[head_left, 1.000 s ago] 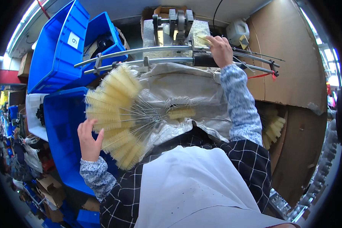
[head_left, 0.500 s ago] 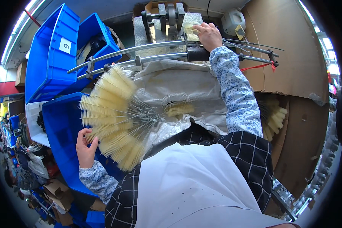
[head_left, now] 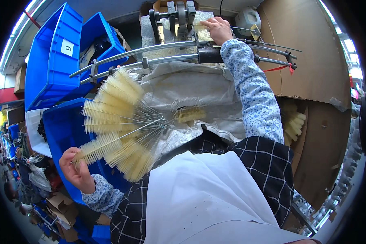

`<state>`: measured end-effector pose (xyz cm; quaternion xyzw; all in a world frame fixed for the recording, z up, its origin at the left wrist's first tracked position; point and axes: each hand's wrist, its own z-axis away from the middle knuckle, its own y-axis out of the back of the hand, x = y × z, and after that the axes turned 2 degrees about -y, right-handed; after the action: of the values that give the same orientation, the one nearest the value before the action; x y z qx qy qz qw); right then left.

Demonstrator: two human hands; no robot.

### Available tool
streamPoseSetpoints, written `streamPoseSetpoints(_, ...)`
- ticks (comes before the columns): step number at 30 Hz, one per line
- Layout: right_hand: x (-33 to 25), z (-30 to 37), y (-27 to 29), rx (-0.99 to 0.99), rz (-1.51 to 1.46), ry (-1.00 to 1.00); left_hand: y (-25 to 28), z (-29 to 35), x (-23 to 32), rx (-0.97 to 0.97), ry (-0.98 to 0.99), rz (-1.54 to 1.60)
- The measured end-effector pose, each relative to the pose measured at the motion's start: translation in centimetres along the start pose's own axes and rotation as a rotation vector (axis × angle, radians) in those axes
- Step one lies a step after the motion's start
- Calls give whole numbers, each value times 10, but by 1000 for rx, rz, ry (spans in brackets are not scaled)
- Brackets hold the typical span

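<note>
My left hand (head_left: pixel 78 171) pinches the tip of a pale-yellow bottle brush (head_left: pixel 99 149), which sticks out beyond a fan of similar brushes (head_left: pixel 120 91). Their wire stems gather near my lap on a whitish sheet. My right hand (head_left: pixel 218 30) is up at a metal machine (head_left: pixel 171 18), its fingers closed on another brush (head_left: pixel 200 27). Bristles of that brush show left of the fingers, and its thin wire stem runs out to the right. Most of it is hidden by the hand.
Two parallel metal rails (head_left: pixel 171 55) cross before the machine. Blue bins (head_left: pixel 55 61) stand at the left, one below the fan. Cardboard (head_left: pixel 309 49) walls the right side, with more brushes (head_left: pixel 295 124) below. A short brush (head_left: pixel 190 115) lies on the sheet (head_left: pixel 187 83).
My left hand has moved outward to the left and pulled one brush partly out of the fan. My right hand has shifted slightly up and left, and a wire stem now shows beside it.
</note>
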<state>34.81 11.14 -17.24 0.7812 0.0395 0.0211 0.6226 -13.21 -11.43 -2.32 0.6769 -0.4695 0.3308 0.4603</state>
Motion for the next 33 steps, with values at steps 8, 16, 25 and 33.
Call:
streamPoseSetpoints(8, 31, 45, 25, 110, 89, -385, -7, 4, -4, -11, 5, -19)
streamPoseSetpoints(16, 29, 43, 1, 206, -171, -309, -17, 0, 2, -11, -34, 31)
streamPoseSetpoints(25, -54, 20, 0, 139, -143, -302, -7, 4, 5, -50, -27, 48)
streamPoseSetpoints(33, -100, 7, -1, 136, -108, -301, -21, -2, 5, -97, -31, 83)
